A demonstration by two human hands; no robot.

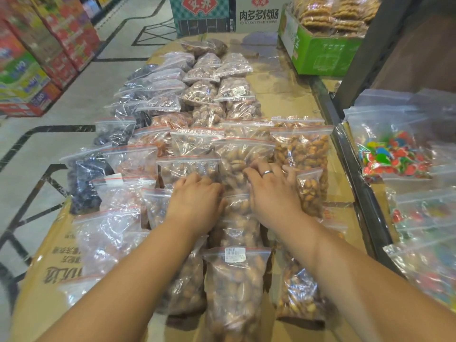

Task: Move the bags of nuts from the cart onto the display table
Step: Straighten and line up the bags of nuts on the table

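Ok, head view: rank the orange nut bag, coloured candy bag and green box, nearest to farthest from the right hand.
1. Orange nut bag, beside the right hand's fingers.
2. Coloured candy bag, off to the right.
3. Green box, far end, right.

Grey floor (74, 114) with dark inlaid lines; stacked colourful boxes (37, 58) along its left side; a dark shelf post (377, 50) at right.

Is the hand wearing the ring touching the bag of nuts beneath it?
Touching. Head view: the right hand rests its spread fingers directly on the nut bag.
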